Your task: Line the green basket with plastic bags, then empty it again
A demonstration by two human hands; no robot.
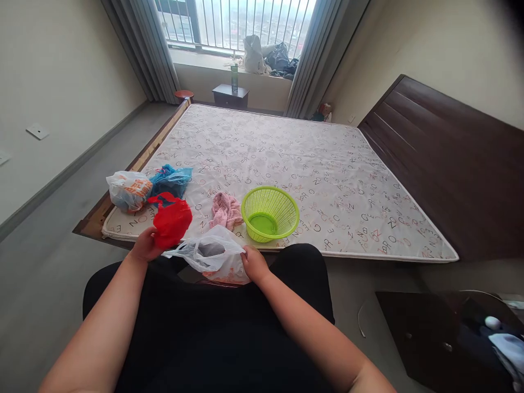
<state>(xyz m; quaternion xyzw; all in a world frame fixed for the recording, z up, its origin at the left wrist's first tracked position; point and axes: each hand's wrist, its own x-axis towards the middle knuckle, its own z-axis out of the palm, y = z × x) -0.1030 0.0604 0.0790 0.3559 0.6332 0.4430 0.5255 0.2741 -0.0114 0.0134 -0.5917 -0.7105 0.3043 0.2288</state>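
My left hand [146, 244] is closed on a crumpled red plastic bag [174, 221] at the left front of the mattress. A white plastic bag [227, 259] with orange print hangs over my lap, its mouth partly open. My right hand [254, 264] pinches the right edge of that bag, and one of its handles stretches toward my left hand. Just beyond lie a pink cloth [226, 210] and a green plastic basket [270, 210] with nothing in it. Further left sit a tied white bag [129, 191] with orange print and a blue plastic bag [174, 180].
The mattress [286, 147] fills the middle, with a wooden bed frame [151, 139] on its left and a dark headboard [446, 158] on its right. A dark nightstand [421, 327] stands at lower right. A bottle [234, 77] rests on a small cabinet [230, 97] near the window.
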